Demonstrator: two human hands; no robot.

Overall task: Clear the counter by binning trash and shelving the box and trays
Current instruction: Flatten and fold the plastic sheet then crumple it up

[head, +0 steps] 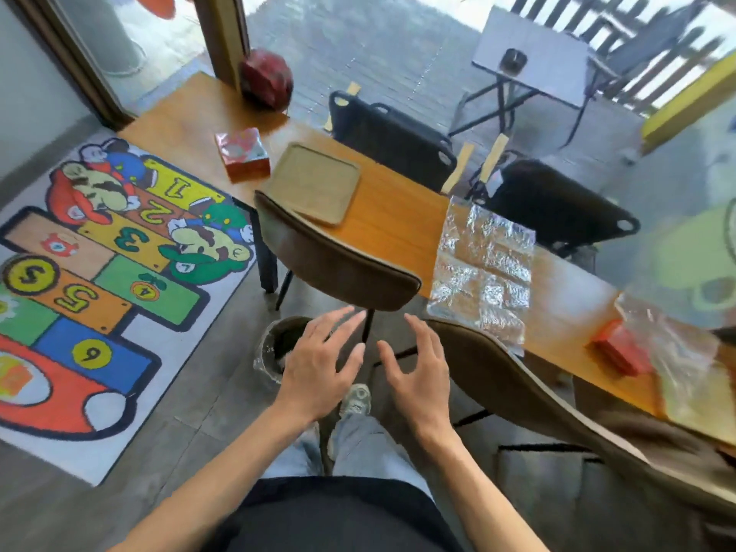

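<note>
1. Both hands hang in the air above the floor, holding nothing; left hand (pixel 318 364) has its fingers spread and straight, reaching over the rim of the bin; right hand (pixel 418 372) is just beside it, apart from it, fingers loosely spread and slightly bent.
2. Far left on the floor lies a cartoon number rug (pixel 95 280), flat, beside the table leg.
3. Lined waste bin (pixel 275 344) stands on the floor under the left hand, between the rug and the person's shoe; its contents cannot be made out.
4. On the wooden table (pixel 390 217), toward its left end, sits a small red patterned box (pixel 243 153); just right of it lies a flat tan tray (pixel 314 181), its near corner hidden behind a brown chair back (pixel 338 264).
5. Behind the box, near the window frame, rests a dark red round object (pixel 267 77), too blurred to name.
6. Further right a clear plastic compartment tray (pixel 484 268) lies on the table, its near edge overhanging the table's edge.
7. Near the right edge, a red box (pixel 619 348) sits on the table, touching a crumpled clear plastic bag (pixel 685 360); a second brown chair back (pixel 537 396) stands in front.
</note>
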